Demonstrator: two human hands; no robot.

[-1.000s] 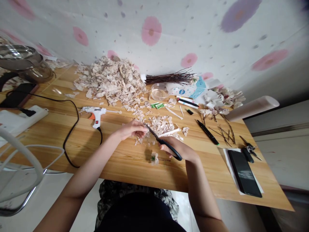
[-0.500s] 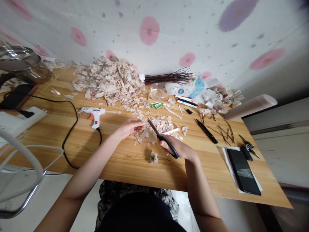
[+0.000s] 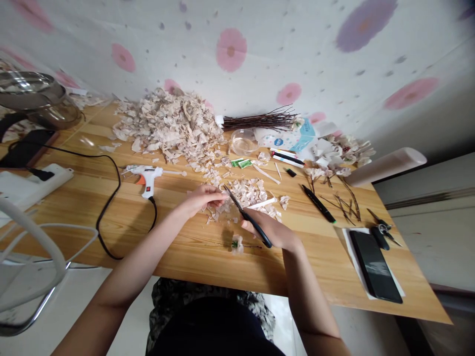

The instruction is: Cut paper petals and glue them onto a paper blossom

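My right hand [image 3: 272, 228] is closed round the handles of black-handled scissors [image 3: 240, 206], whose blades point up and left. Close to the blade tips, my left hand [image 3: 204, 199] pinches with thumb and fingers. What it holds is too small to make out against the pale scraps behind. Beneath and beyond the blades lies a spread of cut dried petals [image 3: 249, 190]. Nearer the front edge rests a small pale flower [image 3: 237, 244] with a green centre on a thin twig.
A heap of dried petals [image 3: 170, 123] stands at the back, beside bundled twigs [image 3: 260, 120]. The glue gun [image 3: 145, 178] lies left with its cord. Rightward are a black marker [image 3: 318, 202], pliers-like cutters [image 3: 382, 230] and a phone [image 3: 375, 264] on the wooden table [image 3: 178, 267].
The scissors have shifted slightly left and down with my right hand, and their blades look closer together. My left hand has moved slightly right, towards the blade tips.
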